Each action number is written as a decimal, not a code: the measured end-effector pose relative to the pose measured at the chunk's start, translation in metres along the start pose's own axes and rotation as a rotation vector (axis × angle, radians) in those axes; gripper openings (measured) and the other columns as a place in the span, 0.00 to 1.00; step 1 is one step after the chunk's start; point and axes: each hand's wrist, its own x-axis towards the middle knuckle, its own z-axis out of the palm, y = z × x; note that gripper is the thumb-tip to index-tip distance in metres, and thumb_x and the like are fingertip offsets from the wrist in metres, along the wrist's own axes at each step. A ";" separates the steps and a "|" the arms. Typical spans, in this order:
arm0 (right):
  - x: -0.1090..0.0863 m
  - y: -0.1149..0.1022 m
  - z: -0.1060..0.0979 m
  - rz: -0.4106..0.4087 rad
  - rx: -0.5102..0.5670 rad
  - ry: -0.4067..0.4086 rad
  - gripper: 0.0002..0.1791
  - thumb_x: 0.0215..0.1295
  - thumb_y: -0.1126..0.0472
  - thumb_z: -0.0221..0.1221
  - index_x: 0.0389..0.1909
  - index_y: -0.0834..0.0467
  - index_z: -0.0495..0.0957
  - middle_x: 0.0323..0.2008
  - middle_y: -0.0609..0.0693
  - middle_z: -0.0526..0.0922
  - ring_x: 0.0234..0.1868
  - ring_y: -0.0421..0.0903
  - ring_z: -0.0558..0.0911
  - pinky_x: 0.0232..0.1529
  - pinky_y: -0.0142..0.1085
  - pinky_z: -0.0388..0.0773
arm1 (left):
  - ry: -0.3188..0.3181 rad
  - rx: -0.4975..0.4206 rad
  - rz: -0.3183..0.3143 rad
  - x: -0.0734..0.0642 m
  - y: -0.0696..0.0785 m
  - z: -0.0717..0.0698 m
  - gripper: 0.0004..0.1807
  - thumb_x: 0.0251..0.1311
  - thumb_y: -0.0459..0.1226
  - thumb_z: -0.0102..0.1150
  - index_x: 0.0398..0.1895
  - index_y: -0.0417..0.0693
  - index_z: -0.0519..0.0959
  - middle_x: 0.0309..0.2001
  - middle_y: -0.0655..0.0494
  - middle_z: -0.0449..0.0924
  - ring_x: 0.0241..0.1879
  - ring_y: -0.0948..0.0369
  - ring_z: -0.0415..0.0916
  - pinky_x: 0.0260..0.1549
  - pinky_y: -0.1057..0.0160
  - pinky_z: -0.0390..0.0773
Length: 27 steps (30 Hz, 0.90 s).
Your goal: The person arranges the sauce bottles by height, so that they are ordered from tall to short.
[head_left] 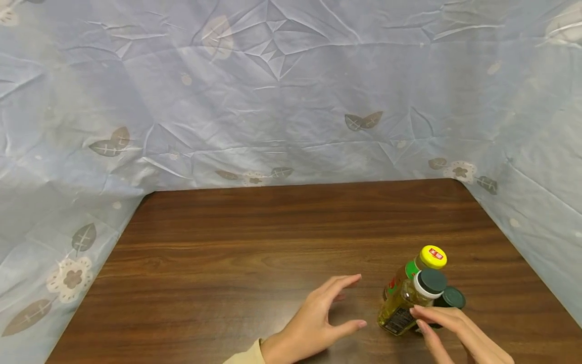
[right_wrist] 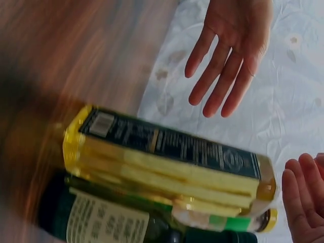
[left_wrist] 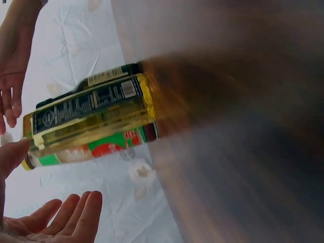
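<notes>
Three bottles stand close together at the right front of the table. Nearest is a clear bottle of yellow oil (head_left: pixel 394 314) with a dark cap, white collar and black label. Behind it is a bottle with a yellow cap (head_left: pixel 433 257) and a green and red label (left_wrist: pixel 114 144). A dark green bottle (right_wrist: pixel 109 217) with a pale label is on its right. My left hand (head_left: pixel 313 321) is left of them, its fingers and thumb spread, holding nothing. My right hand (head_left: pixel 464 331) hovers by the oil bottle's upper part; the right wrist view shows its fingers (right_wrist: pixel 302 195) loose, apart from the bottle.
The brown wooden table (head_left: pixel 254 253) runs back to a pale, creased cloth (head_left: pixel 282 101) with leaf and flower prints. That cloth also hangs along the left and right sides.
</notes>
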 end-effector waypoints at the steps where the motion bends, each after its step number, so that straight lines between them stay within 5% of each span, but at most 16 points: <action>1: 0.000 0.000 -0.003 0.006 -0.019 -0.001 0.13 0.55 0.77 0.67 0.43 0.72 0.82 0.41 0.60 0.85 0.43 0.37 0.83 0.44 0.19 0.77 | 0.000 -0.001 0.005 0.002 0.001 0.002 0.38 0.64 0.41 0.65 0.73 0.49 0.59 0.65 0.55 0.68 0.63 0.58 0.70 0.54 0.68 0.77; 7: 0.005 0.010 -0.018 -0.059 0.002 0.078 0.14 0.65 0.68 0.63 0.42 0.78 0.79 0.40 0.61 0.84 0.45 0.37 0.81 0.47 0.19 0.76 | 0.006 -0.009 0.018 0.014 0.004 0.015 0.38 0.62 0.41 0.67 0.73 0.49 0.60 0.65 0.56 0.69 0.62 0.60 0.70 0.52 0.72 0.76; 13: 0.013 0.034 -0.028 -0.120 0.108 0.185 0.13 0.62 0.74 0.62 0.40 0.83 0.76 0.41 0.65 0.83 0.46 0.43 0.81 0.48 0.21 0.77 | 0.003 -0.016 0.030 0.025 0.008 0.027 0.38 0.60 0.40 0.69 0.71 0.49 0.62 0.64 0.57 0.70 0.61 0.62 0.70 0.52 0.74 0.76; 18: 0.011 0.046 -0.031 0.057 0.036 0.172 0.18 0.53 0.82 0.64 0.46 0.82 0.75 0.45 0.66 0.81 0.48 0.43 0.81 0.51 0.24 0.77 | 0.017 0.003 0.043 0.031 0.011 0.036 0.38 0.58 0.40 0.71 0.70 0.47 0.65 0.62 0.56 0.72 0.60 0.64 0.71 0.51 0.77 0.74; 23: 0.009 0.045 -0.034 0.390 -0.103 0.015 0.34 0.50 0.86 0.64 0.62 0.70 0.71 0.56 0.61 0.78 0.54 0.39 0.79 0.54 0.23 0.75 | 0.033 0.012 0.050 0.036 0.013 0.046 0.39 0.55 0.41 0.73 0.69 0.47 0.65 0.60 0.58 0.73 0.58 0.67 0.72 0.51 0.79 0.73; 27: 0.004 0.051 -0.036 0.471 -0.151 -0.104 0.37 0.54 0.81 0.66 0.67 0.63 0.69 0.58 0.47 0.78 0.55 0.32 0.77 0.53 0.17 0.72 | 0.052 0.033 0.054 0.039 0.013 0.052 0.40 0.55 0.42 0.73 0.69 0.48 0.65 0.58 0.59 0.73 0.57 0.70 0.71 0.50 0.80 0.73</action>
